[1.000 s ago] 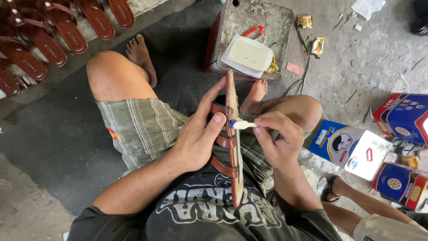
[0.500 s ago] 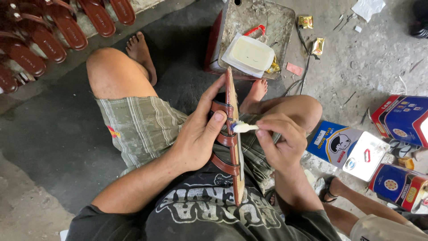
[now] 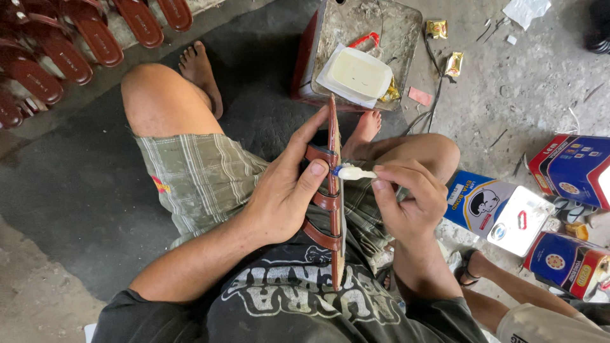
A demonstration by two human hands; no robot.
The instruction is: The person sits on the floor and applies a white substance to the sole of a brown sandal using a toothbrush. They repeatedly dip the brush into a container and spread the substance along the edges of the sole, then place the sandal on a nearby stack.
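Ahead of your fingers (image 3: 318, 170) the glue tub (image 3: 357, 73) blocks; cans (image 3: 575, 168) crowd rightward; dark mat (image 3: 76, 178) leftward lies open.

Blue-red glue cans (image 3: 572, 171), probably, at right

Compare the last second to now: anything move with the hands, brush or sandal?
Very little. The right hand keeps its small white-tipped brush against the edge of the brown sandal, shifting only slightly along it. The left hand still grips the sandal on edge, fingers on the straps. Nothing was picked up or let go. The open white tub and the tins stay where they were.
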